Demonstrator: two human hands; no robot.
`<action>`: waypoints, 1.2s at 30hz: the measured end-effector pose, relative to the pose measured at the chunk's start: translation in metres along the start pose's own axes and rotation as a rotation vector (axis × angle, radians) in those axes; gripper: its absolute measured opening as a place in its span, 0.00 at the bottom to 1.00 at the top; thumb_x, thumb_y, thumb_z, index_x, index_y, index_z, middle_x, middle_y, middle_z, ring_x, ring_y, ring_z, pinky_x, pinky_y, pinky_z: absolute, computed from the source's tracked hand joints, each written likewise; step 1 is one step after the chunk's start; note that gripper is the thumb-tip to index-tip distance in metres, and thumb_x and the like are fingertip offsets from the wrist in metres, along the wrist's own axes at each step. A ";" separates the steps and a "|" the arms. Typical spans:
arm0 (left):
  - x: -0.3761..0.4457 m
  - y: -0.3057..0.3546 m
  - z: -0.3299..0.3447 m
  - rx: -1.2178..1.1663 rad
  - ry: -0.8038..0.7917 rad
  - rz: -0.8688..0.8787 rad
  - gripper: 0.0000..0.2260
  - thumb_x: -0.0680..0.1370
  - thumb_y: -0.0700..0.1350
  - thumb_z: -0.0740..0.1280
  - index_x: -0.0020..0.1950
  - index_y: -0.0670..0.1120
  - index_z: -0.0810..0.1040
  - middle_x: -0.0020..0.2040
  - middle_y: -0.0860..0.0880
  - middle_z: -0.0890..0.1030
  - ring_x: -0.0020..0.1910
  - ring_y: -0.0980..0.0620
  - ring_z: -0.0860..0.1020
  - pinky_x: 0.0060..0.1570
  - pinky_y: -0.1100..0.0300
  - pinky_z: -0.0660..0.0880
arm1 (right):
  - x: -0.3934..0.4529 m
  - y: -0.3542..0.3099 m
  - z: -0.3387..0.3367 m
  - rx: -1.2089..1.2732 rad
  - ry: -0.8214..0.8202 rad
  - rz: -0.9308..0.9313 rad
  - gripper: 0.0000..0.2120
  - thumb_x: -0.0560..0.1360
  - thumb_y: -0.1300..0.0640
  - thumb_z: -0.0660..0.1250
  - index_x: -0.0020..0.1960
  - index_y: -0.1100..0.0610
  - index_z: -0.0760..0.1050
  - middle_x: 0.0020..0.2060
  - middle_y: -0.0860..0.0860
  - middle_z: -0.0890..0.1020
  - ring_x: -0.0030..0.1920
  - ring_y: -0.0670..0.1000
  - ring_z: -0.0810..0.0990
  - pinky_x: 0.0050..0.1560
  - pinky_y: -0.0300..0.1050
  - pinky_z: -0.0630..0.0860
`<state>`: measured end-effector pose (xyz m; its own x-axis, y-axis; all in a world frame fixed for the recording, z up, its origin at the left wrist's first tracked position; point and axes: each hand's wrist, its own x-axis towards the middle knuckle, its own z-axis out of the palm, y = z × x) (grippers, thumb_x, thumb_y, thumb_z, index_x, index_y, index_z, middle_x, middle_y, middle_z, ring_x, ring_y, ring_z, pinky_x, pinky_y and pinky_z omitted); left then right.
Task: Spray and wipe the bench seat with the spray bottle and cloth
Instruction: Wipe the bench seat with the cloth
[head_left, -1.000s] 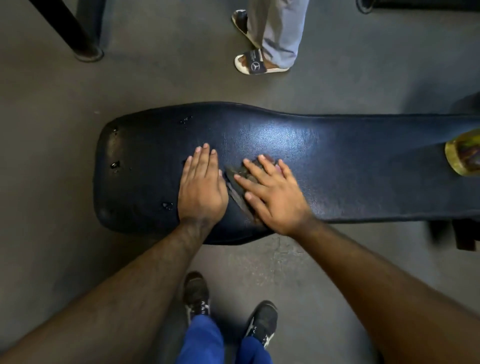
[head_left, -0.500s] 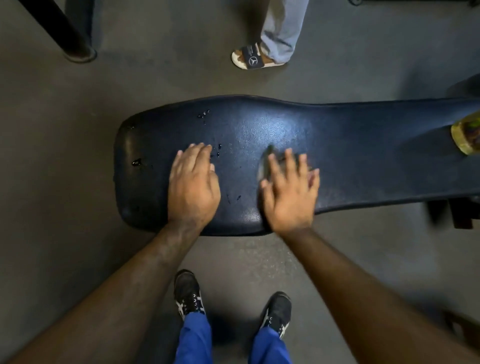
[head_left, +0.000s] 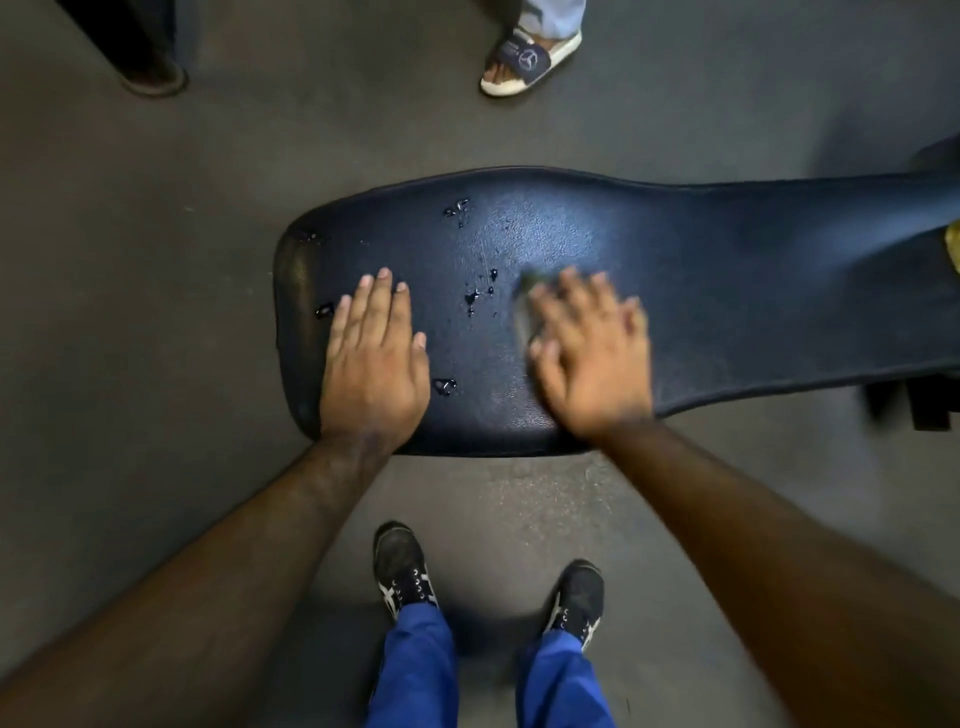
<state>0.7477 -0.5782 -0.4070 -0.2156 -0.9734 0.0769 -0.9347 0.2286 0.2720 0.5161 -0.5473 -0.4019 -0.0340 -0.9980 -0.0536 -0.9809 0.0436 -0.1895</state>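
The dark padded bench seat (head_left: 727, 270) runs from centre to the right edge, with liquid droplets (head_left: 478, 296) scattered on its wide left end. My left hand (head_left: 371, 358) lies flat on that end, fingers together, holding nothing. My right hand (head_left: 589, 353) is blurred and presses down on a dark cloth (head_left: 525, 299), of which only a sliver shows past the fingertips. A yellowish spray bottle (head_left: 953, 249) is cut off at the right edge, on the seat.
Another person's sandalled foot (head_left: 524, 62) stands on the grey floor beyond the bench. A black post base (head_left: 150, 78) is at the top left. My own shoes (head_left: 402, 571) stand in front of the bench. A bench support (head_left: 914, 405) shows at the right.
My right hand with the cloth has slid right along the seat, away from my left hand. More droplets show between the hands. The left hand stayed flat on the seat's end.
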 end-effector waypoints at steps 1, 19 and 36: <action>0.000 0.000 0.003 0.012 0.007 -0.002 0.24 0.80 0.47 0.55 0.74 0.37 0.67 0.76 0.38 0.66 0.77 0.42 0.62 0.77 0.46 0.55 | 0.017 -0.005 0.002 0.032 0.002 0.239 0.29 0.80 0.41 0.51 0.80 0.46 0.61 0.81 0.53 0.59 0.81 0.59 0.53 0.77 0.68 0.50; 0.001 0.002 0.000 0.087 -0.040 -0.081 0.27 0.81 0.50 0.53 0.76 0.36 0.63 0.77 0.38 0.63 0.77 0.42 0.59 0.77 0.46 0.55 | 0.109 -0.025 -0.006 0.073 -0.107 0.098 0.28 0.80 0.40 0.50 0.80 0.43 0.59 0.82 0.51 0.56 0.82 0.57 0.50 0.78 0.66 0.47; -0.001 0.001 0.003 0.054 0.023 -0.101 0.25 0.81 0.49 0.54 0.75 0.37 0.66 0.76 0.39 0.66 0.77 0.43 0.62 0.76 0.47 0.57 | 0.165 -0.060 -0.003 0.051 -0.148 -0.011 0.25 0.81 0.44 0.51 0.78 0.41 0.63 0.80 0.51 0.61 0.81 0.57 0.53 0.78 0.63 0.47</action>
<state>0.7464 -0.5773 -0.4098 -0.1139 -0.9908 0.0737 -0.9654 0.1279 0.2274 0.5686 -0.7151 -0.3965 0.0087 -0.9808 -0.1950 -0.9700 0.0391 -0.2398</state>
